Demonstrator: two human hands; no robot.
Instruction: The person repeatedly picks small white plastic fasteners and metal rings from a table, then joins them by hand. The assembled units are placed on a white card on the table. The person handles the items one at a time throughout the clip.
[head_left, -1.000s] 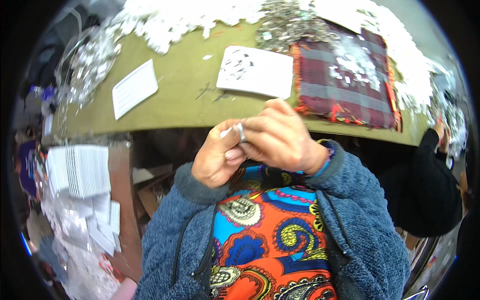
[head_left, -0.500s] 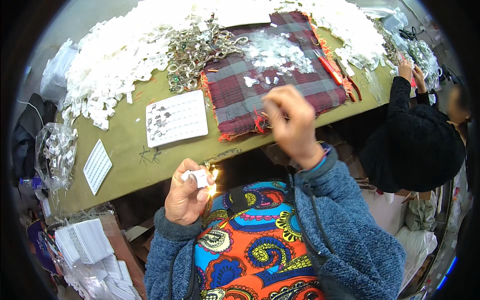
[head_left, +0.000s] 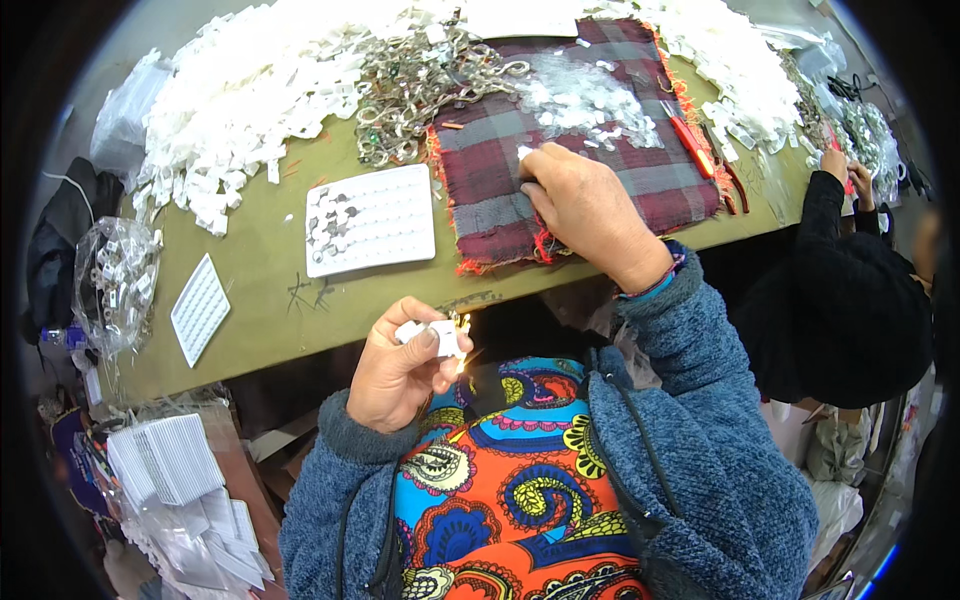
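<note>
My left hand is closed in front of my body, just off the table's near edge. It holds a small bundle of white tags, with shiny, glinting metal parts at its right side. My right hand rests over the plaid cloth, fingers bent together. Beside its fingertips shows a small white piece; what the fingers pinch is hidden. Beyond that hand lies a spread of small clear and whitish pieces on the cloth.
A white tray with small dark metal pieces lies left of the cloth. Piles of white tags and metal clasps fill the far side. Red-handled tweezers lie on the cloth. A co-worker sits at the right.
My right hand has come down onto the cloth, near the small white pieces. The left hand keeps hold of the white tags; the whole view has shifted slightly.
</note>
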